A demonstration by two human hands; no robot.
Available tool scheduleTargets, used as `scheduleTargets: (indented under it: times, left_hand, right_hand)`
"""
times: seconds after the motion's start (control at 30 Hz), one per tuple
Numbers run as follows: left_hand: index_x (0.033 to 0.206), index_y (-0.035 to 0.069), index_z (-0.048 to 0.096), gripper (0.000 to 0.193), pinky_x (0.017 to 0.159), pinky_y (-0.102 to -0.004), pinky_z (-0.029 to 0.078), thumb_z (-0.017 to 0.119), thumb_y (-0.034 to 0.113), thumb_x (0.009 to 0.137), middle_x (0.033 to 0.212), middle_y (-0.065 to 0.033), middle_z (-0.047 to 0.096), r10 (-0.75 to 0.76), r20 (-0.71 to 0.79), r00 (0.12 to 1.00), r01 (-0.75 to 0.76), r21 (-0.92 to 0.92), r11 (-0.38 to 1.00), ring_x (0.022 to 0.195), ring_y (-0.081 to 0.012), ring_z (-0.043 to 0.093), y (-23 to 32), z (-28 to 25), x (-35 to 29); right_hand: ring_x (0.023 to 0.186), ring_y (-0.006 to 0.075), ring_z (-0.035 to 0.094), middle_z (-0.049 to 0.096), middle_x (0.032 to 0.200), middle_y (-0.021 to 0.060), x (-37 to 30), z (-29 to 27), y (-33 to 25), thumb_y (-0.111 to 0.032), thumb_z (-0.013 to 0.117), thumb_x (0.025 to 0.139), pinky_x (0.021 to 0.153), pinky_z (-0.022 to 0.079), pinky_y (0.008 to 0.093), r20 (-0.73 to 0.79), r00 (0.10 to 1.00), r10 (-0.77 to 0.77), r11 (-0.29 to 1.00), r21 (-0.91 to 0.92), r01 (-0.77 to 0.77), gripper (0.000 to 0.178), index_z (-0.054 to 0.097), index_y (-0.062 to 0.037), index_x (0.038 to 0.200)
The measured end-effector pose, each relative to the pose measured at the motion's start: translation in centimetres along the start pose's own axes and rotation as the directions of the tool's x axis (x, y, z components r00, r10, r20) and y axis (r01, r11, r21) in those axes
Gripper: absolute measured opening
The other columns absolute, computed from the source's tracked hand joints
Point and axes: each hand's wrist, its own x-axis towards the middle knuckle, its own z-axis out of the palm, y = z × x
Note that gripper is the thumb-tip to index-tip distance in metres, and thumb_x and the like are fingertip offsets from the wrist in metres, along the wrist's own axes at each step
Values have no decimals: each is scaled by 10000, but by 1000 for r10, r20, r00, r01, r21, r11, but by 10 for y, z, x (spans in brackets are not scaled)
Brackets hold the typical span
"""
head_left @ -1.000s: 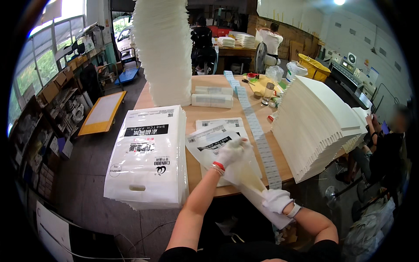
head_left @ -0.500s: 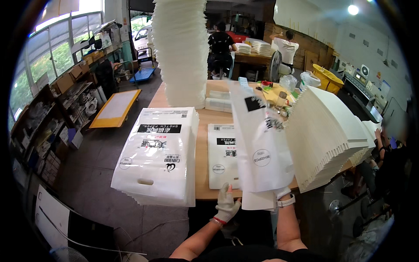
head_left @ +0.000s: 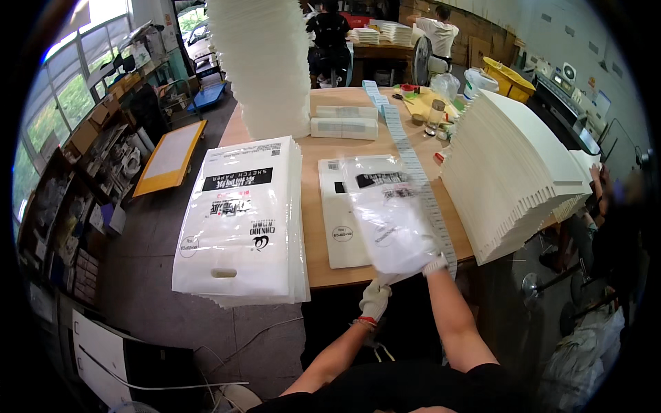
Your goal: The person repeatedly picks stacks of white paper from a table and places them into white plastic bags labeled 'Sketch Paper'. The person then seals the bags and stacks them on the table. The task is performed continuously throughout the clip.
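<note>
A clear plastic bag with black print (head_left: pixel 396 230), with white paper in it, is tilted over the table's front edge and blurred by motion. My right hand (head_left: pixel 432 256), gloved and with a white band at the wrist, grips its lower right side; the fingers are partly hidden. At its lower edge my left hand (head_left: pixel 375 299), in a white glove, has its fingers closed on the bag's corner. Under and left of it lies another printed bag (head_left: pixel 337 237) on the table. Farther left stands a thick stack of printed bags (head_left: pixel 237 227) with a handle slot.
On the right leans a tall stack of white paper (head_left: pixel 513 172). A high white stack (head_left: pixel 265 69) rises at the back left. Wrapped bundles (head_left: pixel 344 129), a blue-white label strip (head_left: pixel 403 138) and a glass jar (head_left: pixel 435 115) lie on the table (head_left: pixel 317 277). Other people sit farther off.
The held bag has come down and left from a raised position, partly covering the flat bag. My left hand has moved right to its lower edge. The view has tilted downward, revealing the label strip.
</note>
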Motion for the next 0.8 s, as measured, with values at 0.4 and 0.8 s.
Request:
scheduleTargets:
  times: [0.4,0.8]
  left_hand:
    - [980,16,581,253,705,-271,493,491,233,885,909,-104,631,-382,216,898,439,-418,795,845,-200,624,-44,-12,-25]
    - [751,6,493,154,609,-354,440,636,40,704,768,-136,503,367,-260,893,-244,405,881,665,-271,524,-7,-67,-26]
  right_hand:
    - [824,320,602,626,945,130,-51,83,36,-227,524,799,707,469,417,175,935,-309,931,-145,335,211,607,-97,942]
    - [1150,318,447,528,1215,116,-63,39,18,-318,552,795,927,357,459,514,818,259,947,31,-319,383,571,-153,1140]
